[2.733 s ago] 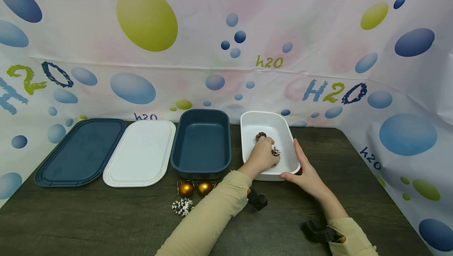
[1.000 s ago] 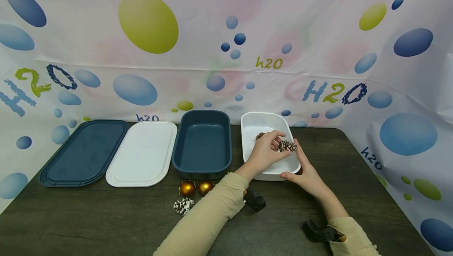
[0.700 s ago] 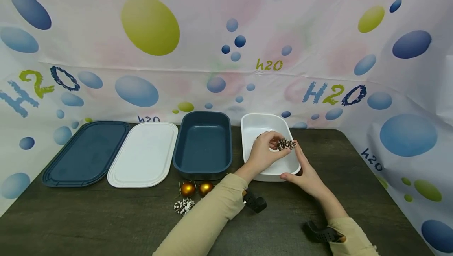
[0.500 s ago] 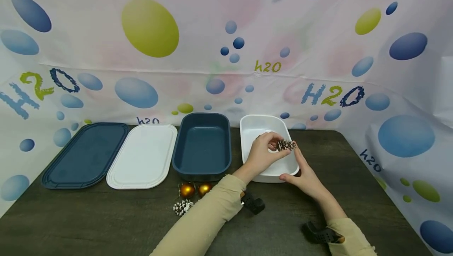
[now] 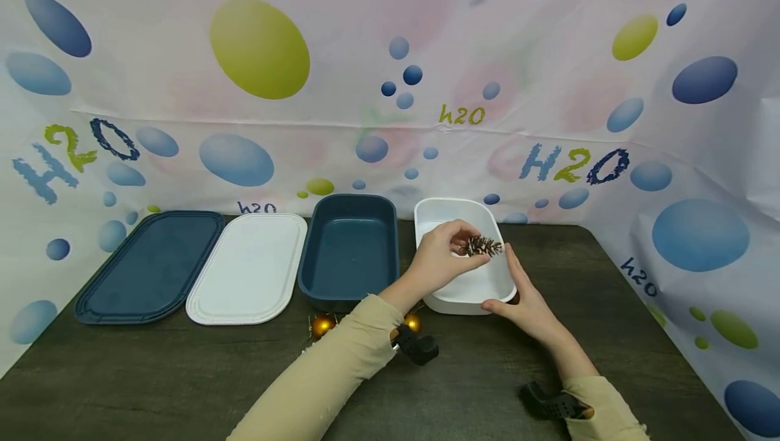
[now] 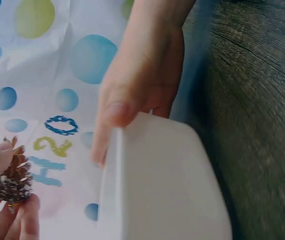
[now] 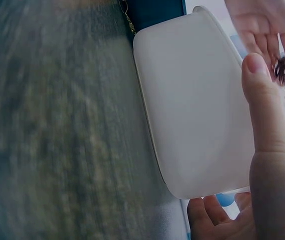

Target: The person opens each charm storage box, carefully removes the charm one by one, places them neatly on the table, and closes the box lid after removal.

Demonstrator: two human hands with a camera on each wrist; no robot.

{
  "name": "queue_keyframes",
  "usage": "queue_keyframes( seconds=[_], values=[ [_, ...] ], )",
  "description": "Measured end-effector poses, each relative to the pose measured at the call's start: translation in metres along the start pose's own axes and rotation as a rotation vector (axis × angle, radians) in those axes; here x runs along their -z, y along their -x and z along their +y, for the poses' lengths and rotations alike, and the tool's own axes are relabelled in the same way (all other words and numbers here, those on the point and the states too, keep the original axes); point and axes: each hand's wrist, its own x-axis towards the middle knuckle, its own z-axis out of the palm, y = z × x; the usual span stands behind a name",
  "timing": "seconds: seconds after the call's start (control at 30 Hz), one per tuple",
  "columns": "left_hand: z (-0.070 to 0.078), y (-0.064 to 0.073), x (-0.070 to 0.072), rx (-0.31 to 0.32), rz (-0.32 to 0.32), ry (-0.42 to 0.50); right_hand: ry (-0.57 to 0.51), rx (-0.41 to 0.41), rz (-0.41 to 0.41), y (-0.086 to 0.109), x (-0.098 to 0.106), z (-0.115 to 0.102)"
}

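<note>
My left hand [image 5: 441, 258] pinches a brown pine cone [image 5: 483, 246] with whitish tips between thumb and fingers, above the white container [image 5: 466, 307]. In the left wrist view, the pine cone [image 6: 12, 181] is upright between the fingertips. My right hand [image 5: 529, 300] grips the near right corner of the white container, thumb at the front and fingers along the side. The right wrist view shows the thumb [image 7: 262, 100] near the rim of the white container [image 7: 192, 110]. Part of the container's inside is hidden behind my left hand.
Left of the white container stands a dark blue container [image 5: 349, 251]. Further left lie a white lid [image 5: 246, 268] and a dark blue lid [image 5: 152, 268]. Gold baubles show on either side of my left forearm, one bauble [image 5: 322, 326] left, another bauble [image 5: 412, 322] right.
My left hand has lifted the pine cone out of the white container and shifted left with it. My sleeve now covers the frosted pine cone on the table. My right hand stays put.
</note>
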Motion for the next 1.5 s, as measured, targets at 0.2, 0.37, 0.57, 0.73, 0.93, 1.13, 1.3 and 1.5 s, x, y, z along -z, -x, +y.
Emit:
queue_keyframes(
  seconds=[0.2, 0.37, 0.57, 0.73, 0.93, 1.13, 1.3, 1.5],
  values=[
    [0.010, 0.012, 0.021, 0.011, -0.051, -0.026, 0.007, 0.005, 0.011, 0.000, 0.000, 0.000],
    [0.016, 0.024, 0.035, 0.015, -0.081, -0.026, 0.014, -0.004, 0.015, 0.000, 0.000, 0.000],
    [0.016, 0.048, 0.054, 0.007, -0.072, -0.021, 0.011, 0.009, 0.015, 0.000, -0.002, 0.002],
    [0.011, 0.073, 0.071, 0.007, -0.061, -0.041, 0.006, 0.008, 0.014, 0.000, -0.003, 0.002],
    [0.006, 0.100, 0.094, 0.037, -0.019, -0.091, -0.001, 0.005, 0.013, 0.000, -0.001, 0.002],
    [0.001, 0.123, 0.110, 0.085, -0.035, -0.147, -0.001, 0.004, 0.015, 0.000, 0.000, 0.003],
    [-0.002, 0.138, 0.117, 0.114, -0.063, -0.189, -0.002, -0.004, 0.017, 0.000, 0.001, 0.003],
    [-0.008, 0.151, 0.119, 0.118, -0.076, -0.191, -0.018, -0.013, 0.005, 0.000, 0.000, 0.001]
  ],
)
